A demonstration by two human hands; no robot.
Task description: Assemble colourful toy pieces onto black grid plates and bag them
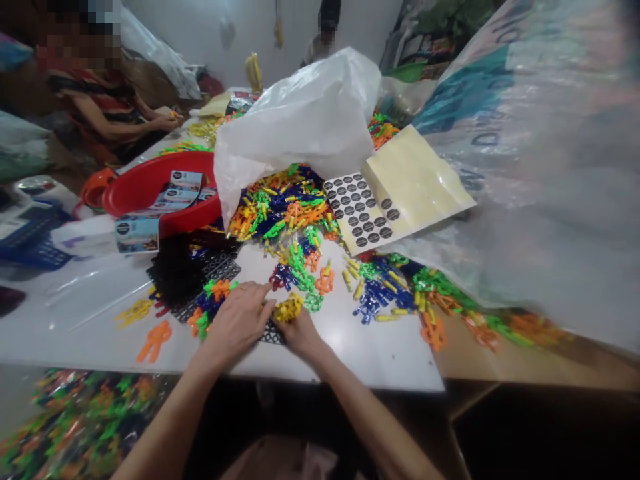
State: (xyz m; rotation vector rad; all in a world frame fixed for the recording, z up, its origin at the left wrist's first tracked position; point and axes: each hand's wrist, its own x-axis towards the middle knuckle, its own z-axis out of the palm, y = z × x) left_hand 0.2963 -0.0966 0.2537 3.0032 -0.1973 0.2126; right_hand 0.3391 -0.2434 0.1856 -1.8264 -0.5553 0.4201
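My left hand (240, 319) rests over a dark perforated sheet (271, 333) near the table's front edge, its fingers bent together; what they hold, if anything, is hidden. Close beside it, my right hand (301, 333) has its fingers around a small yellow bunch (289, 307). Left of my left hand lie small orange, green and blue plastic pieces (203, 319) on black perforated sheets (193, 273). Beyond both hands are green, red and orange pieces (303, 270). Blue and yellow pieces (383, 290) lie farther right.
A red basin (165, 163) with printed cards stands at the back left. Round black stickers (357, 207) are on a sheet beside cream paper (417, 180). White plastic (300, 113) covers part of the large pile. A big bag (545, 173) rises at right. A person (107, 107) sits at upper left.
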